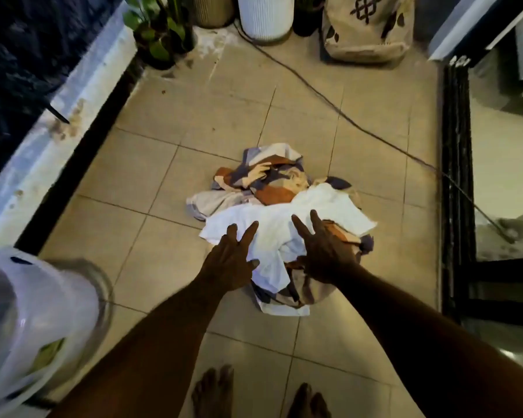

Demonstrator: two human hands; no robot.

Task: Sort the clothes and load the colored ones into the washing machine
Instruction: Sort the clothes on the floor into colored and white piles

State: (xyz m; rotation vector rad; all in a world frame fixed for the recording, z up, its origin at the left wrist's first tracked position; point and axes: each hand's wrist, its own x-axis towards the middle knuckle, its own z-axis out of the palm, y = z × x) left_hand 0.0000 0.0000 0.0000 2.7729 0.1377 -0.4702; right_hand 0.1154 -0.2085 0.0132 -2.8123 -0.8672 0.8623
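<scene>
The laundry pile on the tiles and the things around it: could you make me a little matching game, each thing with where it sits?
Things:
1. white garment
2. patterned cloth
3. potted plant
4. cable

Places:
A. top left corner, by the ledge
B. running slantwise over the floor tiles, from the top towards the right
C. top of the pile, under the left hand and right hand
D. beneath the white piece, showing at the pile's far side

Pairs: 1-C, 2-D, 3-A, 4-B
</scene>
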